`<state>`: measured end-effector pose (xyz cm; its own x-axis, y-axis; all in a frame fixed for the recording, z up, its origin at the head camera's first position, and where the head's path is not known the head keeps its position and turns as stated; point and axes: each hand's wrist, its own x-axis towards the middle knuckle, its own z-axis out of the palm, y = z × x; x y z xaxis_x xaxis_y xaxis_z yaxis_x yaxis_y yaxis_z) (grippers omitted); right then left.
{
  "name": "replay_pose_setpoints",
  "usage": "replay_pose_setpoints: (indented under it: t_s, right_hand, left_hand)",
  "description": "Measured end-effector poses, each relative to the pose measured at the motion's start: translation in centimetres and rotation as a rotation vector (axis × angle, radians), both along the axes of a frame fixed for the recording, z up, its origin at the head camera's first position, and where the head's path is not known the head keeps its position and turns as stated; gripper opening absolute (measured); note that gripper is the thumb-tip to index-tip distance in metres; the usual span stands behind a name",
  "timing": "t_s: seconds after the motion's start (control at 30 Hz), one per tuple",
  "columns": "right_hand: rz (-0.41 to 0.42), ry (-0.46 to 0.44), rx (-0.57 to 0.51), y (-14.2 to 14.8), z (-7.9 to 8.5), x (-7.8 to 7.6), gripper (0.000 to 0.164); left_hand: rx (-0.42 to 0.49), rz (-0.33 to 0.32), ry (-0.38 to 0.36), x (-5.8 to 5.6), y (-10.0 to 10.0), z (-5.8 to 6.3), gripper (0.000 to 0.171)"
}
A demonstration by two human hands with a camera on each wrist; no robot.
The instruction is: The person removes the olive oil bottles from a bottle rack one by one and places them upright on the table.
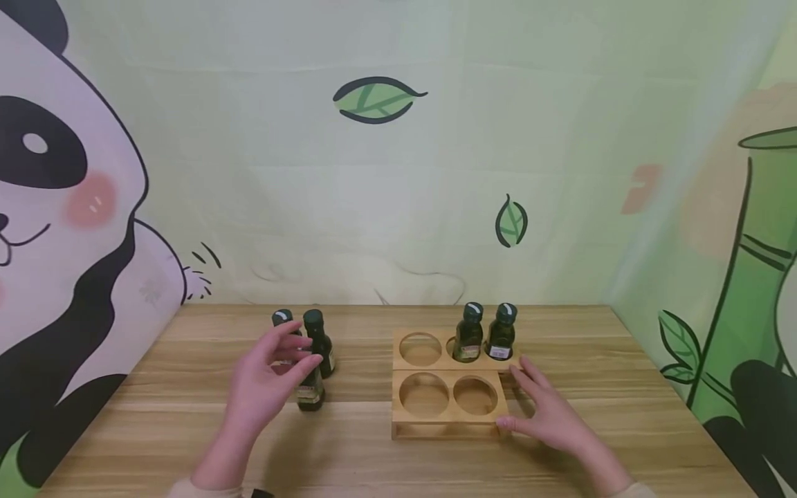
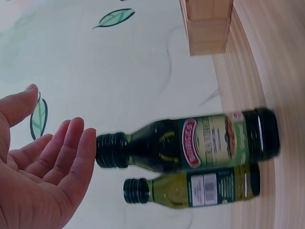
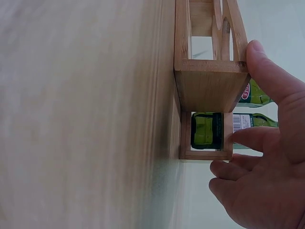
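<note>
Two racked bottles (image 1: 468, 340) stand in a wooden rack (image 1: 448, 418) which the unclenched right hand (image 1: 551, 415) touches; two unracked bottles (image 1: 310, 395), seemingly still left, stand beside the relaxed, empty left hand (image 1: 258, 380).

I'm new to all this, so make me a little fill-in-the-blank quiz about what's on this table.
1. The wooden rack holds ____ bottles.
2. Both holes in its front row are ____.
3. The hand touching the rack is the person's ____ one.
4. The loose bottles stand nearest the person's ____ hand.

Missing words: two; empty; right; left.
</note>
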<state>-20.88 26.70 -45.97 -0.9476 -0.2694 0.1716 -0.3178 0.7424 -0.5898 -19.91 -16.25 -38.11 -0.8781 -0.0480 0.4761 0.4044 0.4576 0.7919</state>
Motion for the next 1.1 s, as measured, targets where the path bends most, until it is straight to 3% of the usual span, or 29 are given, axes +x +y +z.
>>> replay_pose_setpoints:
  t_s: [0.23, 0.67, 1.1]
  right_hand:
    - [-0.001, 0.0, 0.001, -0.1, 0.1, 0.0, 0.099]
    - [0.001, 0.014, -0.002, -0.1, 0.1, -0.1, 0.098]
    - [-0.003, 0.012, -0.005, -0.1, -0.1, -0.1, 0.099]
  left_hand:
    - [0.0, -0.049, 0.024, -0.3, 1.5, -0.5, 0.054]
    - [-0.024, -0.067, -0.065, -0.7, 4.0, -1.0, 0.054]
    - [-0.005, -0.139, -0.067, -1.8, 6.8, -2.3, 0.053]
